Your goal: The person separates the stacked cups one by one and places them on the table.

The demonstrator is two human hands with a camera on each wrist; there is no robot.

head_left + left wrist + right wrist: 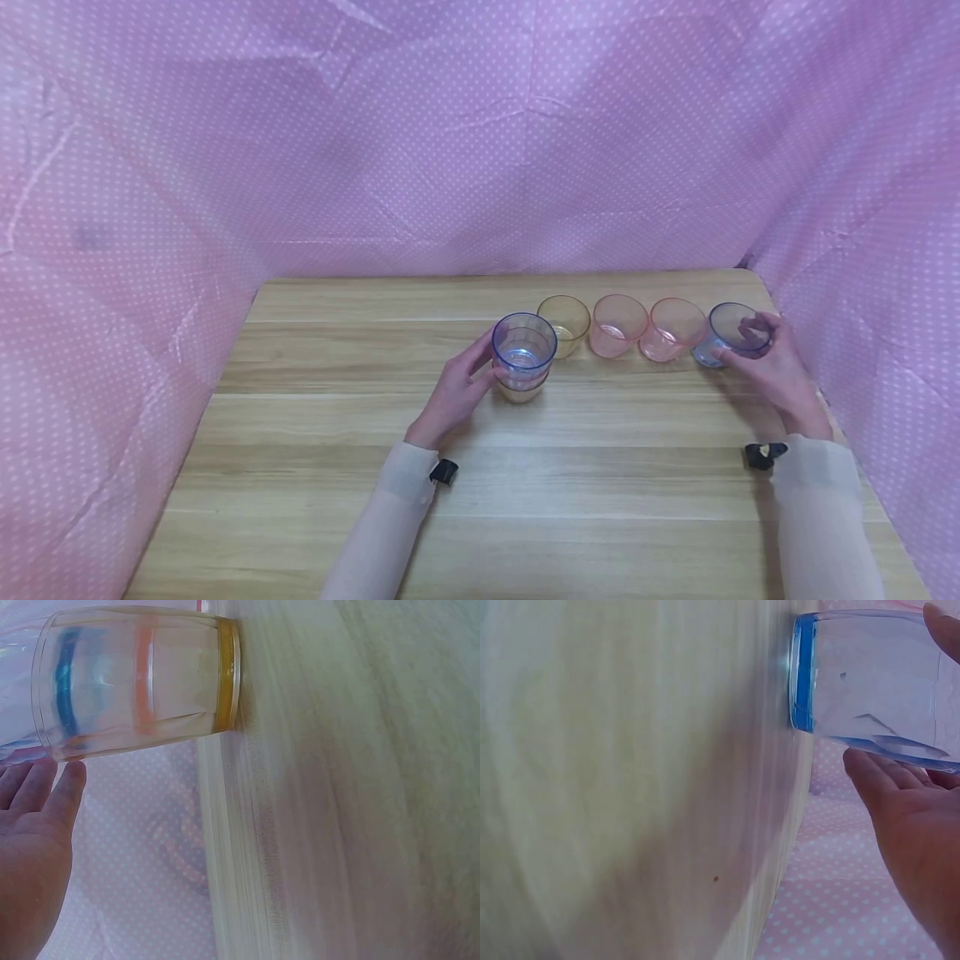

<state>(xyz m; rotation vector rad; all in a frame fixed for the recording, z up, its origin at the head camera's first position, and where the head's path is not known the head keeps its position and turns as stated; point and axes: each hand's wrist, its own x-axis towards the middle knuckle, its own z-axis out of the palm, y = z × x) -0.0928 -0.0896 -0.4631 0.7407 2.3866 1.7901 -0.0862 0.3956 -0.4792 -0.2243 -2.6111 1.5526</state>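
My left hand (452, 393) holds a stack of nested clear cups (523, 357) from its left side, thumb in front and fingers behind. Blue is the top cup's rim; in the left wrist view a blue, a pinkish-orange and an amber base (227, 675) line up inside one another, amber lowest and right at the tabletop. At the right end of a row, my right hand (786, 375) grips a blue-tinted cup (870, 679) between thumb and fingers. That cup is upright, its blue base close to the wood.
Between the hands stand a yellow cup (566, 321) and two pink cups (619, 325), side by side along the back of the wooden table (337, 367). Pink dotted cloth (420, 150) hangs behind the table and at both sides.
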